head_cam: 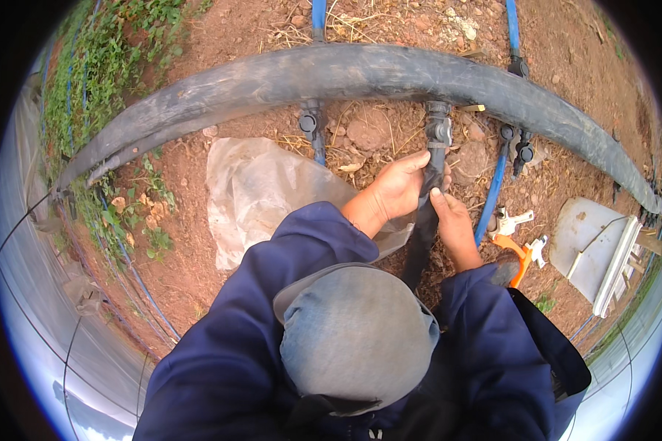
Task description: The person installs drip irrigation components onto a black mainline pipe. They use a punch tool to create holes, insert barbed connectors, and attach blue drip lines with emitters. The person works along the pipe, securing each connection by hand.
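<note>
A thick black layflat hose curves across the view. From its near side comes a black plastic valve fitting, with a flat black tube running down from it toward my body. My left hand grips the tube just below the valve, thumb along its left side and fingertips showing on its right. My right hand holds the same tube a little lower, thumb pressed on its edge. Part of the tube's lower end is hidden by my cap.
A crumpled clear plastic sheet lies left of my arms. At right are an orange-and-white hand tool, a blue drip tube and a whitish plastic container. Another valve stands left. Green plants grow upper left.
</note>
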A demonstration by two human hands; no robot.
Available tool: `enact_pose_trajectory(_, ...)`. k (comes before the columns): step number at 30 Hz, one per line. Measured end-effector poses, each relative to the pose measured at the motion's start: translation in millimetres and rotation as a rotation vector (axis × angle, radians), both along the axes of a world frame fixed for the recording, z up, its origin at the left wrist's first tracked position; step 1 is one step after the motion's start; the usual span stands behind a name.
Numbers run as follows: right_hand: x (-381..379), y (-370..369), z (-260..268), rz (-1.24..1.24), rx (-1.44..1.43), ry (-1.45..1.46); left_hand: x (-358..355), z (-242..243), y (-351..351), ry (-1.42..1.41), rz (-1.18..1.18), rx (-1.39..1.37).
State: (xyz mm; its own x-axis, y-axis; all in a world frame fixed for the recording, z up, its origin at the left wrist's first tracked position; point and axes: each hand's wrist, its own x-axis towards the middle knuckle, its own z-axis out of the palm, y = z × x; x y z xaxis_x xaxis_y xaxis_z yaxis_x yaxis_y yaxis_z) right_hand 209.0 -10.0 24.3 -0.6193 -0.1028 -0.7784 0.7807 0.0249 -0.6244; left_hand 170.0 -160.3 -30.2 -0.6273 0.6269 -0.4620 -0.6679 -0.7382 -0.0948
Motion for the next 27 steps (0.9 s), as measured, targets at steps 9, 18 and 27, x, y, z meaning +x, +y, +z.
enact_pose_trajectory(9,-75,10,-5,0.142,0.147,0.186,3,2,1,-0.032,0.035,-0.107)
enact_pose_trajectory(18,-82,-1,0,-0.046,-0.156,-0.081,5,-3,-1,0.002,0.078,-0.051)
enact_pose_trajectory(27,-81,3,6,0.107,0.024,-0.016,8,-2,3,0.004,0.115,-0.123)
